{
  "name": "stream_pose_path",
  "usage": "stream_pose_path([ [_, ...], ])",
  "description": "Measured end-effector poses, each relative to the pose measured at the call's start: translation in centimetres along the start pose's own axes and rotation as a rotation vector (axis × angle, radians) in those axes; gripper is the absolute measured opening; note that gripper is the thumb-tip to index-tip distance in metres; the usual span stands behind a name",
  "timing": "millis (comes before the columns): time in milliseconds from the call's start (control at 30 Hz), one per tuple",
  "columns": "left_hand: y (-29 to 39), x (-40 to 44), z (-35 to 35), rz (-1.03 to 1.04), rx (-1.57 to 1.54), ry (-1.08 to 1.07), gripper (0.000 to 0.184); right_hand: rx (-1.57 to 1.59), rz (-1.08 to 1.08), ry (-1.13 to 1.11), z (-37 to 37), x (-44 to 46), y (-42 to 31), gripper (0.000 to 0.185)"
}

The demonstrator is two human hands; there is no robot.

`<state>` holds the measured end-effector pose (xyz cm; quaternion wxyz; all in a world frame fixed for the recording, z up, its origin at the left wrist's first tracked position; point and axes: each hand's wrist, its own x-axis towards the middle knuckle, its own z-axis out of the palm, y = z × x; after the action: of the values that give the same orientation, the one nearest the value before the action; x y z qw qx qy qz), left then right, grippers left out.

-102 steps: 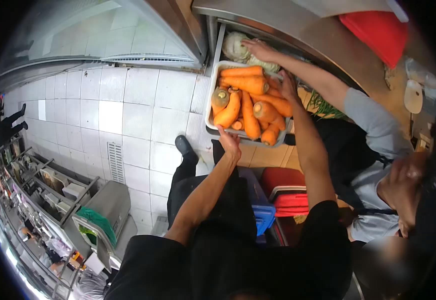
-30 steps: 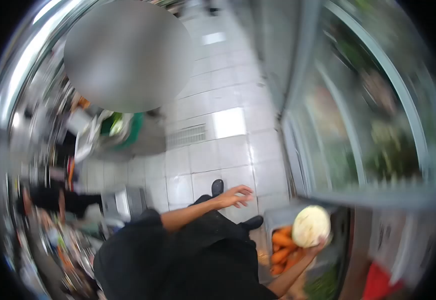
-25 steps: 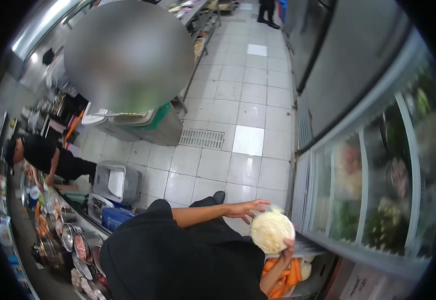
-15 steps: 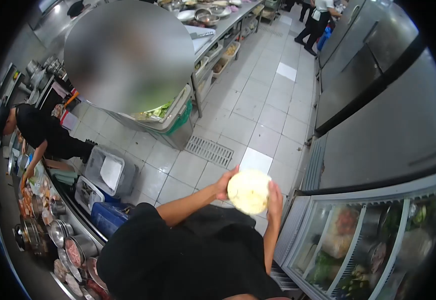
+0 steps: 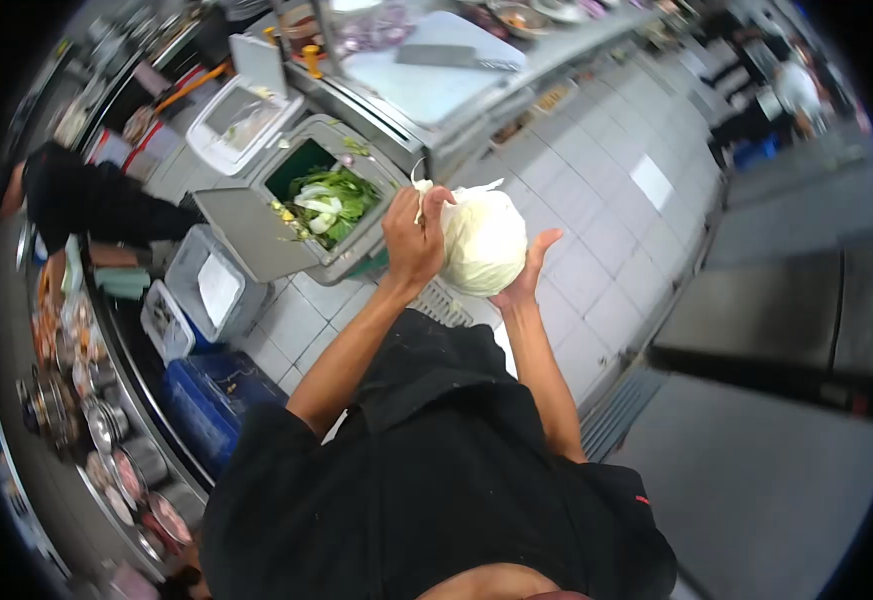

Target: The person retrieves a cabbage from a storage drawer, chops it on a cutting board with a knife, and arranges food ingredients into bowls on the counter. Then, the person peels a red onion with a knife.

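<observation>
L hand point(image 5: 414, 242) pinches a torn white leaf point(image 5: 420, 187) on the round pale-green cabbage point(image 5: 487, 245), up nr the grey plastic bin point(image 5: 383, 172); R hand point(image 5: 524, 283) cradles it in its grip. Leaf's prob. part-off, rest whole.

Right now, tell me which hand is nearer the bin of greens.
Left. In view, the left hand lies between the bin and the cabbage; the right hand is farther off, at the cabbage's far side.

Black short-sleeved shirt point(image 5: 457, 500), red sleeve mark point(image 5: 642, 499)
</observation>
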<state>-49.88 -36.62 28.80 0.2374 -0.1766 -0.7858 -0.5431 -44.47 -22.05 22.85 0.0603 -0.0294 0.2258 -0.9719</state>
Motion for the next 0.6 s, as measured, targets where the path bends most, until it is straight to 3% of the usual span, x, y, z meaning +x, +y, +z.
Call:
stream_pose_path([
  [33, -0.8, 2.2, -0.4, 0.018, 0.093, 0.074, 0.028, 0.088, 0.080, -0.099, -0.2, 3.0, 0.1, 0.096],
  [67, -1.7, 4.1, -0.8, -0.094, 0.132, 0.121, 0.036, 0.095, 0.125, -0.113, 0.0, 4.9, 0.3, 0.096],
  [167, -6.3, 10.4, -1.2, -0.322, -0.105, 0.301, 0.048, -0.123, 0.235, -0.008, -0.6, 10.9, 0.9, 0.093],
  [233, -9.8, 14.6, -1.5, -0.618, -0.621, 0.473, 0.049, 0.175, 0.275, 0.017, -2.3, 15.2, 1.9, 0.087],
  [300, -14.4, 18.0, -3.4, -0.701, -0.871, 0.564, 0.047, 0.547, 0.435, -0.173, -6.3, 19.5, 1.6, 0.093],
  [367, -20.1, 20.3, -5.2, -0.702, -0.941, 0.910, 0.045, 0.291, 0.257, -0.057, -7.5, 22.2, 1.1, 0.092],
  [400, -26.5, 18.8, -6.9, -0.741, -0.636, 0.923, 0.045, 0.412, 0.281, -0.210, -9.1, 23.8, 0.7, 0.099],
  [467, -36.2, 16.1, -12.7, -0.899, 0.168, 0.693, 0.049, 0.266, 0.216, -0.151, -16.0, 28.4, 0.4, 0.100],
  [500, -38.2, 14.0, -14.8, -1.016, 0.673, 0.407, 0.053, 0.129, 0.132, -0.068, -18.1, 28.7, -0.2, 0.101],
  [533, -39.0, 11.0, -15.2, -0.951, 0.887, 0.346, 0.057, 0.189, 0.221, -0.112, -10.8, 29.7, -2.8, 0.100],
  [567, -39.2, 10.2, -15.4, -0.842, 1.096, 0.295, 0.062, 0.145, 0.346, -0.115, -10.8, 31.3, -3.8, 0.098],
  [600, -38.3, 11.4, -14.5, -0.733, 0.979, 0.317, 0.063, 0.038, 0.364, -0.085, -9.4, 33.0, -4.2, 0.095],
])
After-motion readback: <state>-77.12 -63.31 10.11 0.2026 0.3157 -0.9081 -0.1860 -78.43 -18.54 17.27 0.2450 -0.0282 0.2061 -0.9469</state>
